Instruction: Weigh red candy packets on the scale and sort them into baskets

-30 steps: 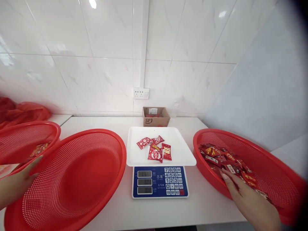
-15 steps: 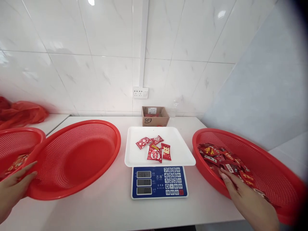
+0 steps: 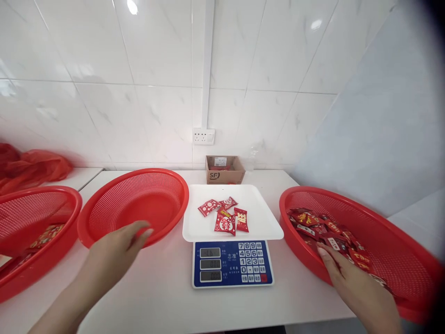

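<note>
My left hand (image 3: 116, 248) rests with its fingers stretched out on the near rim of an empty red mesh basket (image 3: 104, 204) left of the scale. My right hand (image 3: 351, 283) lies flat, fingers extended, over the near rim of the right red basket (image 3: 392, 218), touching the red candy packets (image 3: 325, 229) piled inside. Between the baskets stands a blue digital scale (image 3: 232, 262) with a white tray (image 3: 259, 208) carrying several red packets (image 3: 225, 217).
A third red basket (image 3: 52, 197) with a few packets sits at the far left, red plastic bags (image 3: 29, 167) behind it. A small cardboard box (image 3: 225, 170) stands against the tiled wall under a socket (image 3: 203, 136). The white table's front edge runs near my arms.
The empty basket has slid away from me and to the right, up against the scale tray. My left hand followed it from the far left. My right hand has barely moved.
</note>
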Demonstrator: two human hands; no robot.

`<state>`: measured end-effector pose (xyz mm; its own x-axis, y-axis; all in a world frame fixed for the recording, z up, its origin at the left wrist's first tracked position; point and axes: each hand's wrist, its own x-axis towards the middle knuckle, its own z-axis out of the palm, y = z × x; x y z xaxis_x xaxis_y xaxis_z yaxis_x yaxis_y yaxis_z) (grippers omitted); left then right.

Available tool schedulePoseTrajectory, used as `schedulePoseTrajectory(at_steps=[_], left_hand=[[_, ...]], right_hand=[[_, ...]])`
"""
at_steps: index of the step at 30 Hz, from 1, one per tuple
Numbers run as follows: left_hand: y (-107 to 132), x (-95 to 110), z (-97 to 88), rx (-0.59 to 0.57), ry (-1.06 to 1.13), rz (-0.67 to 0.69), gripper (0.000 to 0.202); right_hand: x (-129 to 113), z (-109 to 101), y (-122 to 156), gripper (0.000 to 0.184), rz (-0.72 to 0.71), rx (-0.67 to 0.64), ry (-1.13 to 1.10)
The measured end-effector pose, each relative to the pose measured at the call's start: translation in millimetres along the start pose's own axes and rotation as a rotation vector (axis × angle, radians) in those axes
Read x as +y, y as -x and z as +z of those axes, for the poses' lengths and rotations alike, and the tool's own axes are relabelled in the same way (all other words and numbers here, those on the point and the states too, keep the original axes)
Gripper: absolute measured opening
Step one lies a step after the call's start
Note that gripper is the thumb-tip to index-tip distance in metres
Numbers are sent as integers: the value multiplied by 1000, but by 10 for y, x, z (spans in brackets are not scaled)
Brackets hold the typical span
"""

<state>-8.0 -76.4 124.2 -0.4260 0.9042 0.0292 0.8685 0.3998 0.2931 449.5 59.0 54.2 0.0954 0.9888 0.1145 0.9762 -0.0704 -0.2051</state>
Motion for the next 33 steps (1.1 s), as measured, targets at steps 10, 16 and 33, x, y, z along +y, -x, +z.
schedulePoseTrajectory(at_steps=[10, 16, 33], left_hand=[[-877, 1333, 513, -186, -88, 592, 32], [-1028, 1403, 696, -151, -77, 573, 25], [-813, 864, 328, 102, -14, 591, 31]], right_hand=[[-343, -59, -67, 59, -89, -189, -9], [-344, -41, -43, 61, -70, -184, 21], [-405, -44, 1, 64, -58, -159, 45]])
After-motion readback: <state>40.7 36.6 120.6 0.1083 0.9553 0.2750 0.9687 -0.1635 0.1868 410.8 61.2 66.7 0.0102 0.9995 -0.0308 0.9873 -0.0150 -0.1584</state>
